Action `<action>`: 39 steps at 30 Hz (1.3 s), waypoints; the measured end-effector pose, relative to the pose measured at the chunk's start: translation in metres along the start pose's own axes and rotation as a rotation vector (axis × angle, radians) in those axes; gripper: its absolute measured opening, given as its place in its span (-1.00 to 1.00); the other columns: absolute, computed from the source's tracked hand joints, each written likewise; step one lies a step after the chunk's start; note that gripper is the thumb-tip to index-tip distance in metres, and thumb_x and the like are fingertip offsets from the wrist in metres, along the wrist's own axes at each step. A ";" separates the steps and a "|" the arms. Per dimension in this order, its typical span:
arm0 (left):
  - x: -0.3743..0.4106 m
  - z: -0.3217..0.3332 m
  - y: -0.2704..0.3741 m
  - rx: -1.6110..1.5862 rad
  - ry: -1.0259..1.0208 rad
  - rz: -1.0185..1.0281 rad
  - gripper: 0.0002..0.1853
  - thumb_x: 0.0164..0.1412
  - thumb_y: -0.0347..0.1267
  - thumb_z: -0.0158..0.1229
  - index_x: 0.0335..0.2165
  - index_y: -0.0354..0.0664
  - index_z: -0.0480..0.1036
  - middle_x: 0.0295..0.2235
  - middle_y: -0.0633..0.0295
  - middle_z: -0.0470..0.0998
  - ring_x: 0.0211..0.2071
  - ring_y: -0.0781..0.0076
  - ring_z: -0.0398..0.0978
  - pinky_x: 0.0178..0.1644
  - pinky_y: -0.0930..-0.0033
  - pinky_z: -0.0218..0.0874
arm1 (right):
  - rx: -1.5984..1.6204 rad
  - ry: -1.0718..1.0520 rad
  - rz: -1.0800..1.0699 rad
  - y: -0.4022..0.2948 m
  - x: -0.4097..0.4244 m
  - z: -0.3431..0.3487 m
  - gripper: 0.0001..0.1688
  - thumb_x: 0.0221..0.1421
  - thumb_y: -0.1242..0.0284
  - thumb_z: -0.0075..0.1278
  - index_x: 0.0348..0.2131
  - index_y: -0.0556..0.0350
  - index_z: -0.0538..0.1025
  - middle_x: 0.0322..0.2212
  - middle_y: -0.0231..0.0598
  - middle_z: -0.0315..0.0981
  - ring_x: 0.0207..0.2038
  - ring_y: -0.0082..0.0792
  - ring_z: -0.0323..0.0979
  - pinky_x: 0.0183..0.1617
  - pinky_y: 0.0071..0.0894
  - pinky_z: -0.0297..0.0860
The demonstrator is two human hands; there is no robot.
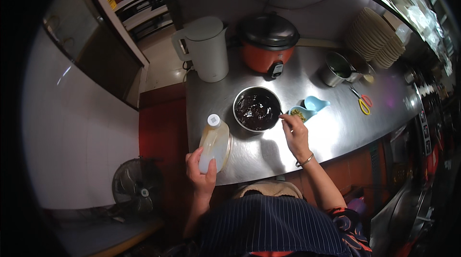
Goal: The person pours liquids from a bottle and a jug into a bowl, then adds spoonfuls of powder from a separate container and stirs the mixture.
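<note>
A metal pot (pixel 276 123) of glossy dark liquid (pixel 256 111) stands on the steel table. My right hand (pixel 297 134) is at its right rim, thumb and fingers drawn together; a thin dark piece shows by the fingertips, but whether they grip it is unclear. To the pot's lower left is a clear plastic jug (pixel 216 138) with a white cap and pale yellowish contents. My left hand (pixel 201 168) is wrapped around its lower part. Just beyond my right hand sits a light blue spouted dish (pixel 310 113) with greenish-yellow bits, next to a second blue dish (pixel 315 103).
A white electric kettle (pixel 210 53) and a red rice cooker (pixel 264 55) stand behind the pot. Toward the right are scissors (pixel 362 101), metal containers (pixel 336 71) and stacked plates (pixel 376 39). A fan (pixel 138 186) is at lower left, below the steel table (pixel 248 165).
</note>
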State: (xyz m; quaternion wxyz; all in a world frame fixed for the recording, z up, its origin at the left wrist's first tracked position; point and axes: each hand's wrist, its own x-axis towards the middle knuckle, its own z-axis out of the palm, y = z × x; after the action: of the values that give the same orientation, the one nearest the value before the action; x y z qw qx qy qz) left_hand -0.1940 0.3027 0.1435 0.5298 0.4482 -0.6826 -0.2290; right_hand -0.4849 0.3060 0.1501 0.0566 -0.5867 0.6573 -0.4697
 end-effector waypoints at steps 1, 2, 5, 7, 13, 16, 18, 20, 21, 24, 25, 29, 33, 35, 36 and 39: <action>-0.004 -0.003 -0.005 -0.048 -0.024 -0.045 -0.53 -0.01 -0.49 0.15 -0.06 -0.31 0.30 -0.28 0.12 0.38 -0.28 0.37 0.40 -0.17 0.34 0.26 | -0.104 -0.052 -0.038 -0.003 -0.004 0.002 -0.84 0.03 0.56 0.02 -0.30 0.11 0.52 -0.55 -0.17 0.33 -0.49 -0.19 0.37 -0.42 -0.30 0.30; -0.005 -0.005 -0.009 -0.094 -0.047 -0.091 -0.51 -0.01 -0.49 0.15 -0.05 -0.30 0.28 -0.26 0.12 0.37 -0.27 0.38 0.40 -0.17 0.34 0.26 | -0.151 -0.073 -0.068 -0.006 -0.008 0.006 -0.82 0.01 0.55 0.04 -0.29 0.09 0.51 -0.57 -0.17 0.29 -0.49 -0.16 0.35 -0.43 -0.25 0.29; 0.000 -0.008 -0.005 -0.122 -0.092 0.006 -0.48 -0.02 -0.50 0.14 -0.02 -0.30 0.26 -0.25 0.09 0.37 -0.27 0.37 0.40 -0.17 0.35 0.26 | -0.111 -0.175 0.168 -0.010 -0.028 0.015 -0.77 0.08 0.47 0.00 -0.21 0.07 0.50 -0.48 -0.16 0.39 -0.45 -0.17 0.39 -0.38 -0.28 0.32; 0.003 -0.005 -0.004 -0.057 -0.106 0.043 -0.48 -0.06 -0.51 0.18 -0.05 -0.28 0.29 -0.26 0.07 0.38 -0.28 0.25 0.40 -0.18 0.31 0.27 | 0.018 -0.153 0.226 -0.006 -0.036 0.020 -0.65 0.12 0.40 -0.03 -0.07 0.06 0.43 -0.42 -0.13 0.43 -0.41 -0.19 0.42 -0.32 -0.29 0.34; 0.020 -0.008 -0.007 0.104 -0.109 0.167 -0.52 -0.02 -0.52 0.19 -0.06 -0.27 0.31 -0.23 0.03 0.40 -0.24 0.12 0.39 -0.11 0.22 0.24 | 0.248 -0.232 0.507 -0.005 -0.069 0.015 -0.40 0.15 0.30 -0.05 0.13 0.10 0.21 -0.42 -0.09 0.47 -0.41 -0.22 0.45 -0.25 -0.32 0.36; 0.024 -0.012 -0.015 0.117 -0.120 0.108 -0.47 0.01 -0.43 0.24 -0.01 -0.25 0.29 -0.24 0.06 0.38 -0.20 0.17 0.36 -0.10 0.23 0.21 | 0.232 -0.243 0.551 0.000 -0.105 0.006 -0.49 0.14 0.36 -0.07 0.06 0.13 0.28 -0.46 -0.11 0.47 -0.41 -0.25 0.46 -0.28 -0.34 0.36; 0.023 -0.013 -0.009 0.055 -0.106 0.069 -0.40 0.01 -0.37 0.25 0.03 -0.24 0.24 -0.22 0.09 0.35 -0.19 0.22 0.32 -0.09 0.25 0.18 | 0.212 -0.242 0.579 -0.001 -0.137 -0.006 -0.57 0.13 0.39 -0.07 -0.01 0.15 0.33 -0.48 -0.12 0.47 -0.42 -0.24 0.46 -0.30 -0.34 0.36; 0.017 -0.016 -0.001 0.078 -0.015 0.135 -0.29 0.02 -0.24 0.25 0.09 -0.25 0.17 -0.17 0.12 0.30 -0.17 0.24 0.28 -0.08 0.26 0.15 | 0.200 -0.216 0.606 0.004 -0.182 -0.017 -0.66 0.13 0.40 -0.06 -0.10 0.16 0.38 -0.49 -0.12 0.47 -0.43 -0.24 0.47 -0.32 -0.33 0.36; 0.013 -0.017 0.005 0.128 0.075 0.227 -0.21 0.01 -0.14 0.25 0.11 -0.27 0.13 -0.13 0.12 0.26 -0.16 0.25 0.25 -0.08 0.25 0.14 | 0.220 -0.163 0.627 0.009 -0.210 -0.019 -0.70 0.12 0.40 -0.06 -0.15 0.17 0.39 -0.51 -0.12 0.46 -0.44 -0.24 0.46 -0.33 -0.33 0.36; -0.026 -0.013 0.027 0.134 0.086 0.340 -0.47 0.06 -0.32 0.12 -0.02 -0.33 0.22 -0.13 0.07 0.27 -0.14 0.19 0.27 -0.07 0.23 0.15 | 0.276 -0.058 0.750 0.019 -0.293 -0.027 -0.78 0.11 0.39 -0.04 -0.30 0.19 0.40 -0.57 -0.13 0.44 -0.48 -0.24 0.46 -0.37 -0.33 0.35; -0.042 -0.009 0.036 0.144 -0.031 0.326 -0.58 0.03 -0.40 0.13 -0.11 -0.31 0.30 -0.18 0.06 0.30 -0.16 0.15 0.29 -0.06 0.21 0.17 | 0.301 -0.057 0.831 0.017 -0.318 -0.030 -0.78 0.11 0.38 -0.03 -0.35 0.20 0.40 -0.59 -0.13 0.42 -0.50 -0.25 0.45 -0.39 -0.33 0.35; -0.095 0.020 0.060 0.074 -0.375 0.198 -0.70 -0.07 -0.54 0.20 -0.26 -0.22 0.45 -0.30 0.08 0.36 -0.24 0.12 0.35 -0.10 0.22 0.19 | 0.175 -0.149 0.971 0.010 -0.397 -0.041 -0.70 0.12 0.32 -0.03 -0.50 0.23 0.41 -0.65 -0.17 0.40 -0.55 -0.31 0.43 -0.43 -0.33 0.33; -0.099 0.015 0.065 0.178 -0.283 0.267 -0.72 -0.07 -0.54 0.19 -0.27 -0.23 0.45 -0.29 0.10 0.36 -0.21 0.12 0.32 -0.07 0.18 0.17 | 0.294 -0.181 1.119 0.002 -0.427 -0.051 -0.61 0.17 0.26 -0.09 -0.50 0.25 0.45 -0.63 -0.24 0.44 -0.55 -0.39 0.42 -0.42 -0.36 0.33; -0.085 0.002 0.059 0.233 -0.170 0.287 -0.66 -0.05 -0.54 0.19 -0.21 -0.25 0.42 -0.22 0.08 0.32 -0.14 0.12 0.29 -0.02 0.16 0.14 | 0.298 -0.214 1.102 -0.003 -0.425 -0.054 -0.66 0.17 0.29 -0.08 -0.45 0.25 0.46 -0.60 -0.24 0.47 -0.53 -0.43 0.45 -0.41 -0.40 0.35; -0.073 -0.003 0.059 0.252 -0.067 0.274 -0.62 -0.04 -0.52 0.19 -0.16 -0.27 0.39 -0.19 0.07 0.31 -0.12 0.12 0.28 0.00 0.16 0.13 | 0.278 -0.238 1.080 0.000 -0.428 -0.052 -0.69 0.17 0.31 -0.08 -0.45 0.25 0.46 -0.60 -0.26 0.47 -0.54 -0.46 0.44 -0.43 -0.43 0.35; -0.031 -0.016 0.057 0.295 0.127 0.175 -0.49 -0.03 -0.46 0.23 -0.05 -0.29 0.31 -0.10 0.01 0.25 -0.07 0.11 0.26 0.04 0.18 0.12 | 0.239 -0.317 1.029 0.002 -0.403 -0.045 -0.74 0.16 0.35 -0.07 -0.39 0.23 0.47 -0.57 -0.22 0.50 -0.51 -0.42 0.48 -0.41 -0.43 0.38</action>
State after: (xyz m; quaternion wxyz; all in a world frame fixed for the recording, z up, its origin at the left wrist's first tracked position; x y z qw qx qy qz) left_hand -0.1989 0.3600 0.1774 0.5182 0.4734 -0.7105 -0.0504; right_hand -0.3915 0.6627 -0.0185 0.4434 -0.2425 0.7847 -0.3588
